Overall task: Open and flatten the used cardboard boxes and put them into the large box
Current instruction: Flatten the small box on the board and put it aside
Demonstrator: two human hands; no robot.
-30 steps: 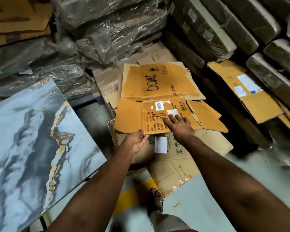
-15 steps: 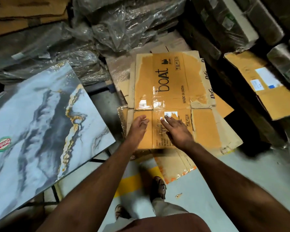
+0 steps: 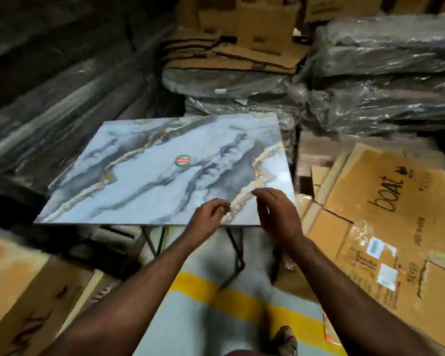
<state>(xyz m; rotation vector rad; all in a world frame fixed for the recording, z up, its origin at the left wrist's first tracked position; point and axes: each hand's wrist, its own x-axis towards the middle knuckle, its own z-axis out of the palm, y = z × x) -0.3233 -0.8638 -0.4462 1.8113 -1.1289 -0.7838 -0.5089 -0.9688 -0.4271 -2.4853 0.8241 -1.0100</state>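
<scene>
A flattened brown cardboard box printed "boat" [image 3: 385, 217] lies on a pile of flat cardboard at the right, with white labels on its near panel. Both my hands hover in front of me, over the near right corner of a marble-patterned folding table [image 3: 149, 176]. My left hand [image 3: 208, 214] has loosely curled fingers and holds nothing. My right hand [image 3: 278, 214] is relaxed, its fingers bent, and also holds nothing. Neither hand touches the cardboard.
Another brown cardboard box [image 3: 23, 299] sits at the lower left. Plastic-wrapped bundles [image 3: 385, 80] are stacked behind and to the right, with flat cardboard stacks [image 3: 239, 47] on top at the back. A yellow stripe [image 3: 231, 299] crosses the grey floor by my foot [image 3: 284, 341].
My hands pressed the boat box flat on the pile and have let go. My view has swung left to the marble table, with both hands lifted and holding nothing.
</scene>
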